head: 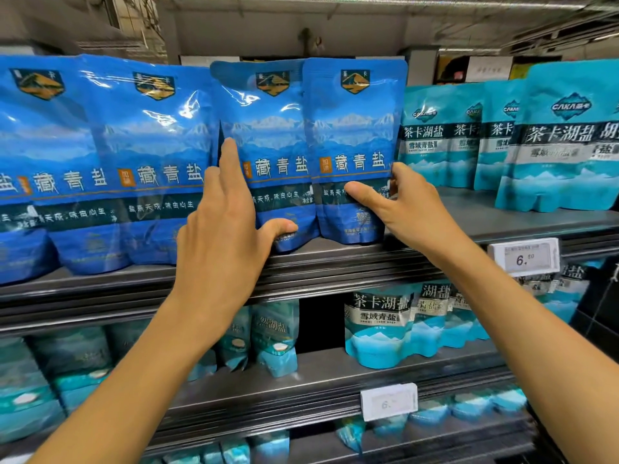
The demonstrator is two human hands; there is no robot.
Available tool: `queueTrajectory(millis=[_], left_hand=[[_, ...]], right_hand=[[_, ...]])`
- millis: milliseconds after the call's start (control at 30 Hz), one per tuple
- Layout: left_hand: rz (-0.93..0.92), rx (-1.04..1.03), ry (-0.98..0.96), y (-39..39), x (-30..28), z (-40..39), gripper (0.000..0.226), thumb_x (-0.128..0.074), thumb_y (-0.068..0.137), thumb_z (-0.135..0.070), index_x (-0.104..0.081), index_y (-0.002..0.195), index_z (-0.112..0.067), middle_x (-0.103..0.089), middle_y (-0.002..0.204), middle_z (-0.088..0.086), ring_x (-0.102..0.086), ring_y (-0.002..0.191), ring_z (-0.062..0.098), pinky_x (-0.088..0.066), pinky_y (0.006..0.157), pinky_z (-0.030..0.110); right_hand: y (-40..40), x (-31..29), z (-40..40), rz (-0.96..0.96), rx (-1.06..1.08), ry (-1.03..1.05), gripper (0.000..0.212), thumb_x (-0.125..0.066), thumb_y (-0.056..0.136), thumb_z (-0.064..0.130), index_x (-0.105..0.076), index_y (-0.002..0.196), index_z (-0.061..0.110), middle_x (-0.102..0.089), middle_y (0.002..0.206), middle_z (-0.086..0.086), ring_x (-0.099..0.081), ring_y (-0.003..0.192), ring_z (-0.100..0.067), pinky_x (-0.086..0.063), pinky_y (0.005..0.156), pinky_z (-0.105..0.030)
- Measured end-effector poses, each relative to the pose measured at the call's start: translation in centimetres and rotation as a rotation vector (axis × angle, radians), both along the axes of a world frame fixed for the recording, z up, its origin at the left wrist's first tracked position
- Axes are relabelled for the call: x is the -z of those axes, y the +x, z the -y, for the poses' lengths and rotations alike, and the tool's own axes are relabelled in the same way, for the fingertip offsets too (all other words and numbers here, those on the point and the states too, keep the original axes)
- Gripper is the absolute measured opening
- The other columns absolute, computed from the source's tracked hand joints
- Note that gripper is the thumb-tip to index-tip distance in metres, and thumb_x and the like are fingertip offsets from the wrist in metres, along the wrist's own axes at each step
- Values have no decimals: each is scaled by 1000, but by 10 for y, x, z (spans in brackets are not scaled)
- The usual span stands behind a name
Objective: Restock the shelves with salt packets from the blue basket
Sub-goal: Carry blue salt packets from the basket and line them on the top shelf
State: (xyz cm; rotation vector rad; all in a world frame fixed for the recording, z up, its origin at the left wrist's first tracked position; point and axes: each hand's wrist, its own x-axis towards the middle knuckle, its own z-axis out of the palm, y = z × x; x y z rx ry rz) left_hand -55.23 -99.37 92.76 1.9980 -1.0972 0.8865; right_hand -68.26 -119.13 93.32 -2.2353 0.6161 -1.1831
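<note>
1. Two dark blue salt packets stand upright side by side on the top shelf [335, 254], touching each other, pretty much dead centre of the view. The right packet [355, 135] is the one at the end of the blue row, and the left packet [268, 142] is right next to it at its 9 o'clock.
2. Right hand [407, 202] has its grip on the right packet's lower right edge: thumb across the front, fingers tucked round behind, so can't see those.
3. Left hand [224, 226] is on the left packet: fingers mostly straight along its left edge, thumb hooked on the bottom front.
4. More of the same dark blue packets [100, 162] fill the shelf out toward 9 o'clock.
5. Toward 3 o'clock, teal salt bags [556, 139] on the same shelf, with a price tag [526, 257] reading 6.50 on the shelf lip.
6. Lower shelf at 6 o'clock has more teal bags [378, 326] and another tag [388, 401].
</note>
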Motion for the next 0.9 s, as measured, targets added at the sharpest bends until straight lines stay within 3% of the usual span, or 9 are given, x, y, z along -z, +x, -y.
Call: queueTrajectory(millis=[100,167,267,400,500,633,833,900], left_hand=[[33,47,-8,2,1,-2,88,-83,75,-42,-32,142,-15,-36,127,12,-61,73,43,-54,61,50],[43,87,-36,3,2,-2,78,-83,75,-39,-37,133,-15,-31,125,7,-60,65,37,-55,58,53],[17,161,-73,5,6,-1,67,-80,77,-38,-39,124,-15,-34,114,6,-56,65,34,-54,61,53],[65,232,-68,9,11,0,41,-76,82,-35,-49,105,-14,-38,97,-1,-48,65,25,-52,61,49],[102,257,-31,15,12,-1,25,-73,86,-32,-54,94,-17,-35,89,-7,-40,63,13,-51,59,44],[127,259,8,21,11,-2,24,-71,85,-34,-53,93,-20,-33,86,-9,-41,62,4,-48,59,39],[138,266,-6,26,17,-2,21,-74,85,-22,-53,91,-19,-34,81,-11,-41,66,3,-29,63,18],[143,282,-14,23,18,-3,19,-73,87,-20,-55,90,-18,-37,81,-10,-41,69,3,-32,67,12]], right_hand=[[-1,1,0,-9,2,7,47,-66,86,60,-61,112,22,-60,90,23,-55,75,11,-38,60,-2],[-1,3,-1,-11,1,16,50,-65,85,62,-60,115,22,-64,99,22,-60,88,3,-38,64,-3],[-1,4,-1,-2,-5,31,53,-65,83,65,-59,116,23,-63,100,26,-59,91,8,-38,67,-5],[-2,5,-1,-11,0,28,44,-67,82,65,-52,99,27,-55,82,22,-51,65,20,-38,57,-2],[-4,4,-4,-14,-17,18,39,-69,81,63,-45,86,33,-51,75,20,-49,59,18,-36,56,-2],[-7,4,-5,-20,-43,12,36,-71,80,63,-49,87,35,-53,75,16,-47,58,12,-37,55,-5],[-9,4,-6,-3,-43,6,41,-73,80,60,-45,88,32,-50,75,17,-48,58,17,-37,56,-3],[-8,3,-6,6,-21,17,47,-71,79,64,-46,94,26,-50,78,14,-47,59,18,-38,58,-3]])
